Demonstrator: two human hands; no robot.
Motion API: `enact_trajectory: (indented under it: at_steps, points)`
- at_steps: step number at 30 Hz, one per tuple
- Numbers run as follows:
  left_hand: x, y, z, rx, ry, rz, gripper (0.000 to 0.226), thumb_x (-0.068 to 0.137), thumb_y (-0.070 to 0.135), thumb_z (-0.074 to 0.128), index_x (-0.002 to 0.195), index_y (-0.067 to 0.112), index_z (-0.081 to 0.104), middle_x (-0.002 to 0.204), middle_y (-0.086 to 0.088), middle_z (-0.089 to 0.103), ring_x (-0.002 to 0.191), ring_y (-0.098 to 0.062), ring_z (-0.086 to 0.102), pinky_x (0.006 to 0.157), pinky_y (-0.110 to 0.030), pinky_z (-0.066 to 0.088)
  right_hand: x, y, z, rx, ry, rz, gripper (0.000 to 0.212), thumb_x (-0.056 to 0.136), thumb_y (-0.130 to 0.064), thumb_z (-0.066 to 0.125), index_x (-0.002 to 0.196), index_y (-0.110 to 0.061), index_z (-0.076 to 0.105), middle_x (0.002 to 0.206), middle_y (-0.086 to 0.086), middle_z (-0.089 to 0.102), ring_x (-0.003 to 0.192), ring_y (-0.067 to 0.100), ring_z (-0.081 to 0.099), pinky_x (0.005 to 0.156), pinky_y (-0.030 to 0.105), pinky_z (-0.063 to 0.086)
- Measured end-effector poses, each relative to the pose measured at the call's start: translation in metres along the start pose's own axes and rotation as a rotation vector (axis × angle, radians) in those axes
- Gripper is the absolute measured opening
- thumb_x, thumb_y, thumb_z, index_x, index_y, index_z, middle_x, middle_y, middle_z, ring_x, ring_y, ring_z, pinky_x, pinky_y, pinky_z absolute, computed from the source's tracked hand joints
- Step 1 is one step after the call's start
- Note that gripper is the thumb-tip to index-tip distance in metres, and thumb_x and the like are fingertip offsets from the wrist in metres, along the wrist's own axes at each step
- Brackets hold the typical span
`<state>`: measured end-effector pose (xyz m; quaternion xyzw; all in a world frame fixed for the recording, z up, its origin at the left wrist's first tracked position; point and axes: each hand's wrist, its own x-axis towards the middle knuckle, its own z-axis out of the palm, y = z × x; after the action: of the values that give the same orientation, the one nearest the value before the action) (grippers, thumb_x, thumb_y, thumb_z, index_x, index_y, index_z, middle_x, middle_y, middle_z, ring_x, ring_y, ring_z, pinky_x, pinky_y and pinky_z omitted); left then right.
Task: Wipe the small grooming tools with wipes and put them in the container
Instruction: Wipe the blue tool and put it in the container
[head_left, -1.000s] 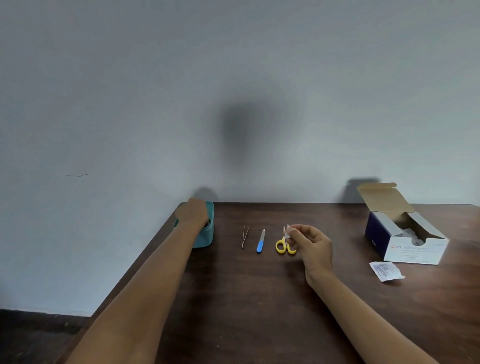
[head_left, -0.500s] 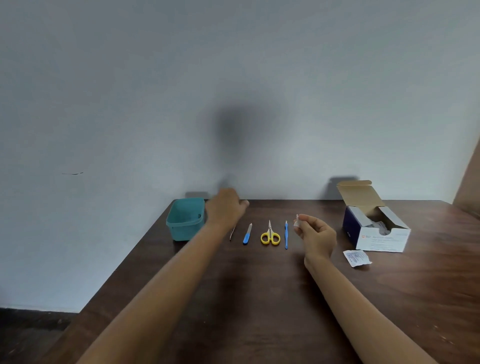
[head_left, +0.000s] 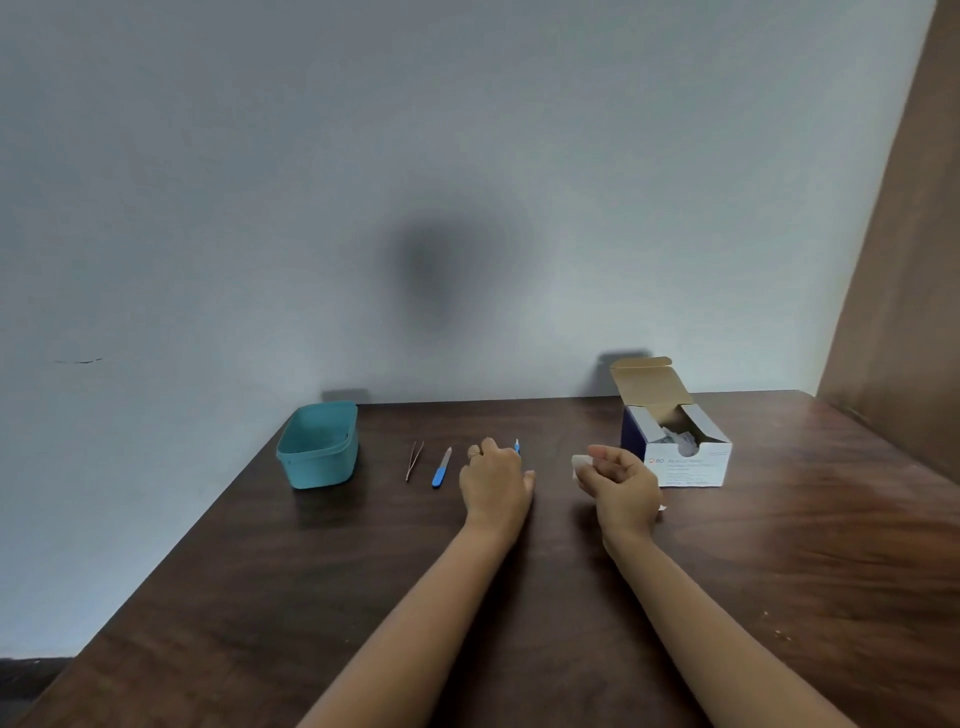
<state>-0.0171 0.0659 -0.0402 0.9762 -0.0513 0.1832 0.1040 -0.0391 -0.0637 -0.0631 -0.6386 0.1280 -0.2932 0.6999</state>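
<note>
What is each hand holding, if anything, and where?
The right hand pinches a white wipe by one end. Whether the left hand holds anything cannot be told.

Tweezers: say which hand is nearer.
Left. The left hand is right of the tweezers, past the file; the right hand, pinching a wipe, is farther right by the box.

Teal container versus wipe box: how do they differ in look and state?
The teal container is one plain colour with rounded corners; the wipe box is a printed white and dark blue carton. The teal container has no lid; the wipe box has its flap raised, with packets showing inside. Both stand open on the table.
</note>
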Motion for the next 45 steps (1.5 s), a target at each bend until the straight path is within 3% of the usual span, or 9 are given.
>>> enact_trajectory:
  at_steps: [7,10,13,17,20,25,28,35,45]
  points:
    - [-0.003,0.009,-0.002,-0.008,0.054,0.002,0.013,0.089,0.015,0.06,0.097,0.005,0.066,0.104,-0.011,0.062,0.105,-0.027,0.059,0.073,-0.031,0.052,0.007,0.007,0.001,0.144,0.047,0.048,0.025,0.077,0.005,0.073,0.098,-0.004,0.064,0.083,0.014,0.067,0.079,0.023,0.067,0.063,0.02,0.058]
    - [-0.003,0.016,-0.001,0.015,0.02,0.011,0.028,0.044,0.007,0.091,0.05,0.01,0.063,0.056,-0.006,0.06,0.065,-0.027,0.069,0.041,-0.025,0.047,0.008,0.007,0.001,0.192,0.076,0.073,0.022,0.079,0.004,0.071,0.098,-0.003,0.063,0.084,0.013,0.067,0.078,0.021,0.067,0.061,0.02,0.057]
    - [0.002,0.017,0.011,-0.024,0.039,-0.021,0.033,0.031,0.002,0.09,0.04,0.01,0.059,0.049,-0.004,0.053,0.054,-0.029,0.063,0.038,-0.025,0.042,0.008,0.007,0.002,0.255,0.056,0.076,0.014,0.083,-0.003,0.07,0.094,-0.006,0.061,0.085,0.015,0.067,0.073,0.018,0.067,0.06,0.018,0.056]
    - [-0.017,0.02,-0.008,0.04,0.02,-0.027,0.001,0.078,0.01,0.07,0.078,0.008,0.071,0.086,-0.007,0.065,0.091,-0.03,0.063,0.062,-0.032,0.05,0.009,0.006,0.002,0.297,0.059,0.081,0.013,0.086,-0.005,0.068,0.091,-0.012,0.058,0.084,0.013,0.065,0.072,0.015,0.065,0.06,0.017,0.054]
    - [-0.026,0.015,-0.013,-0.188,0.14,-0.078,0.02,0.098,0.019,0.045,0.103,0.008,0.062,0.106,-0.005,0.06,0.104,-0.023,0.057,0.074,-0.028,0.045,0.008,0.002,0.0,0.318,0.038,0.109,0.013,0.086,-0.005,0.067,0.094,-0.009,0.057,0.083,0.01,0.065,0.071,0.014,0.065,0.061,0.018,0.054]
    - [-0.051,0.014,-0.017,-0.639,0.15,-0.159,0.014,0.097,0.019,0.048,0.091,0.011,0.059,0.083,-0.002,0.064,0.071,-0.015,0.061,0.067,-0.032,0.051,0.004,-0.006,-0.004,0.424,-0.029,0.186,0.021,0.083,-0.001,0.07,0.1,0.0,0.057,0.083,0.011,0.066,0.069,0.015,0.067,0.063,0.024,0.058]
    - [-0.068,0.014,-0.012,-0.764,0.135,-0.167,0.013,0.096,0.017,0.048,0.086,0.017,0.056,0.077,0.005,0.066,0.071,-0.009,0.065,0.072,-0.033,0.056,0.002,-0.011,-0.006,0.458,-0.069,0.216,0.024,0.08,0.0,0.072,0.1,0.002,0.059,0.081,0.013,0.067,0.069,0.018,0.068,0.061,0.026,0.058]
    - [-0.08,0.013,-0.012,-0.817,0.046,-0.139,0.014,0.097,0.011,0.048,0.089,0.017,0.056,0.082,0.004,0.066,0.075,-0.002,0.064,0.063,-0.01,0.05,-0.005,-0.018,-0.006,0.427,-0.155,0.212,0.012,0.088,0.004,0.059,0.1,0.001,0.06,0.08,0.011,0.066,0.074,0.023,0.066,0.058,0.025,0.058]
    - [-0.083,0.013,-0.013,-0.783,0.059,-0.156,0.012,0.097,0.012,0.049,0.091,0.018,0.057,0.082,0.004,0.065,0.075,-0.002,0.063,0.059,-0.007,0.045,-0.012,-0.022,-0.011,0.426,-0.265,0.224,0.012,0.086,0.004,0.061,0.096,-0.002,0.066,0.082,0.011,0.072,0.075,0.019,0.072,0.061,0.027,0.057]
